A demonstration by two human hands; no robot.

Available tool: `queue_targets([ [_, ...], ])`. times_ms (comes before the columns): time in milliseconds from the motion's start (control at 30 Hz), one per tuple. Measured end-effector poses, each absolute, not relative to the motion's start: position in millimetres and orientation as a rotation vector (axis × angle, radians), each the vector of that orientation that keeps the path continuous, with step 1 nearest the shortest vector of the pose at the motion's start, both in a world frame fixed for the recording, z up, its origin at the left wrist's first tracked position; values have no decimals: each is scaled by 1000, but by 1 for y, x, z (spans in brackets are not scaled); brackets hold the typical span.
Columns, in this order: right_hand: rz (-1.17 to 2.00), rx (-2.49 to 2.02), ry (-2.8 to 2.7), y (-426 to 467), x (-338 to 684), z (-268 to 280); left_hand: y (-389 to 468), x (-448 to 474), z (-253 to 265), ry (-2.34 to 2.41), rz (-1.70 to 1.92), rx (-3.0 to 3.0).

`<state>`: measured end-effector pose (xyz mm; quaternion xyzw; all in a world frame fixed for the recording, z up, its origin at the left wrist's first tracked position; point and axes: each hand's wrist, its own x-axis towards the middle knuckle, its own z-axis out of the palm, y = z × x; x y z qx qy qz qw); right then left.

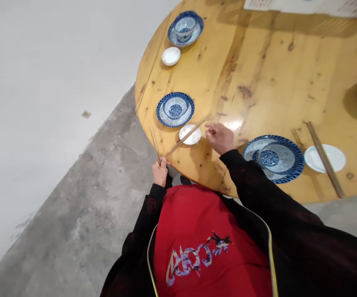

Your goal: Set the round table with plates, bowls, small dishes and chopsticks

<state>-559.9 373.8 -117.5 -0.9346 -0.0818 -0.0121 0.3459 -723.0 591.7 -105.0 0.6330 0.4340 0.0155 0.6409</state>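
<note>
My left hand [160, 172], at the table's near left edge, is closed around a bunch of chopsticks [155, 145] that point up and away. A pair of chopsticks [178, 143] rests slantwise across a small white dish [193, 139]; its near end reaches close to my left fingers. My right hand [221, 139] hovers just right of this dish, fingers loosely bent and apart, with nothing visible in them. Behind the dish, a patterned bowl [175, 105] sits on a blue-rimmed plate [160, 116].
On the wooden table [268, 103], another bowl [274, 156] on a plate [296, 165] is partly behind my right sleeve. Beside it, chopsticks [323, 156] cross a white dish [336, 154]. Farther back are a bowl [184, 31], a small dish [171, 56] and a white basket [308, 5].
</note>
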Motion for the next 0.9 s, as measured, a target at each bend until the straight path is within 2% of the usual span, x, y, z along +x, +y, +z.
queue_targets([
  [133, 134, -2699, -628, 394, -555, -94, 594, -722, -102, 959, 46, 1425],
  [333, 365, -2825, -1070, 420, -548, -74, 598, -722, -98, 979, 62, 1412],
  [900, 246, -2791, -1087, 411, -545, -85, 592, -731, -92, 1011, 44, 1438],
])
